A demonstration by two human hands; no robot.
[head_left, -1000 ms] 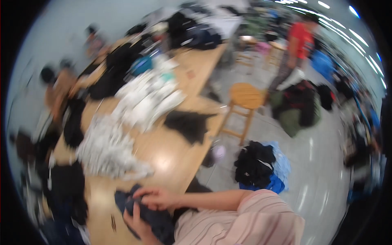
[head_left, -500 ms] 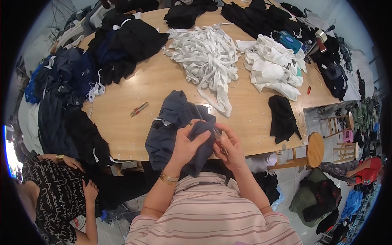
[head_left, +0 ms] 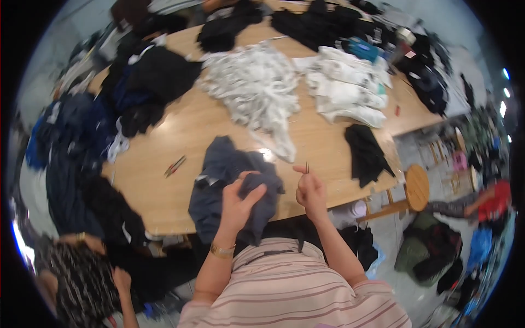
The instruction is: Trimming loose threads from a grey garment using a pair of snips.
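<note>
Bunched dark blue-grey cloth, a garment (head_left: 213, 164), lies over the table's near edge. My left hand (head_left: 236, 205) is closed on a fold of it, thumb on top. My right hand (head_left: 313, 197) is apart from the cloth, to its right, its fingers curled round a small pair of thread snips (head_left: 307, 168). Only their thin tips show, pointing up past the fingers; the rest is hidden in the hand. A white tag (head_left: 205, 180) shows on the cloth's left part. Another pair of snips, with red handles (head_left: 175, 166), lies on the table to the left.
A heap of white fabric strips (head_left: 254, 82) lies mid-table, with folded white cloths (head_left: 347, 90) beside it. A black cloth piece (head_left: 367, 156) rests near the right corner. Dark garments (head_left: 76, 142) pile along the left. A wooden stool (head_left: 416, 187) stands right; another person's hand (head_left: 121, 280) is lower left.
My right hand with the snips has moved away from the garment to the right; before, both hands met at it. The view has shifted slightly.
</note>
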